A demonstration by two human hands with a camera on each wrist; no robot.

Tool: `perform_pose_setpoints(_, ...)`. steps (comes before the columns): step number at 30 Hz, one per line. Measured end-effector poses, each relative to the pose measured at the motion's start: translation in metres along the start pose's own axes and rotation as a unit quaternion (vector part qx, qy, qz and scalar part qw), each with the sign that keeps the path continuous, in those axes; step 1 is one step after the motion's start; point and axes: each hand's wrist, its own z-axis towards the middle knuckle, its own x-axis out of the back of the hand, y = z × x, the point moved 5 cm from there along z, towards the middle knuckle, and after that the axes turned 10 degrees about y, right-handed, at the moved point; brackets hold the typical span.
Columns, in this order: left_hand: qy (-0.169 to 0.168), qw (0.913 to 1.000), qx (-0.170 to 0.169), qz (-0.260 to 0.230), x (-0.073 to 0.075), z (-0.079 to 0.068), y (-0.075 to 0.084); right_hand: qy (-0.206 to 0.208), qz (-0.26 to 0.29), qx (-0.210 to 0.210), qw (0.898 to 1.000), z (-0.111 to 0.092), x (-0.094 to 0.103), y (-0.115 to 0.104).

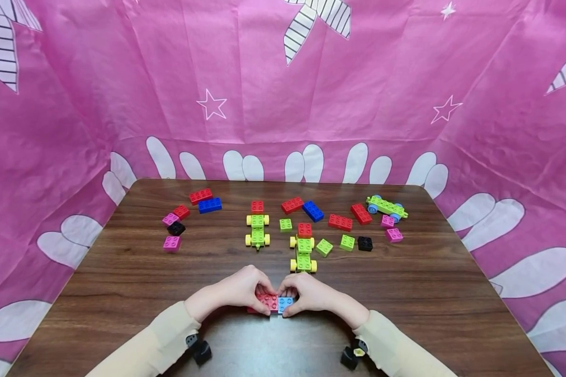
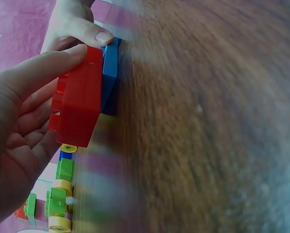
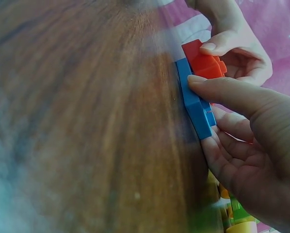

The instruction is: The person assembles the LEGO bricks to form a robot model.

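Observation:
At the near middle of the table, my left hand pinches a red brick between thumb and fingers. My right hand pinches a blue brick just to its right. The left wrist view shows the red brick sitting higher than the blue brick and overlapping it. From the right wrist, the blue brick lies along the tabletop, its studs partly covered by the red brick. Both thumbs press the near sides of the bricks.
Two lime-green wheeled bases with yellow wheels stand beyond the hands, a red brick at each far end. A lime-green base with blue wheels is at back right. Loose bricks lie left and right.

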Motion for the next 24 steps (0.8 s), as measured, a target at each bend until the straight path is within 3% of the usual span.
perform_pose_setpoints(7,0.002,0.9999,0.009,-0.009,-0.0011,0.0000,-0.0009,-0.001,0.005,-0.003,1.000,0.0002,-0.0008,0.0011)
perform_pose_setpoints(24,-0.015,0.9996,-0.009,0.022,-0.0005,0.0037,0.0038,-0.006,0.004,-0.005,1.000,0.0008,0.0002,-0.0011)
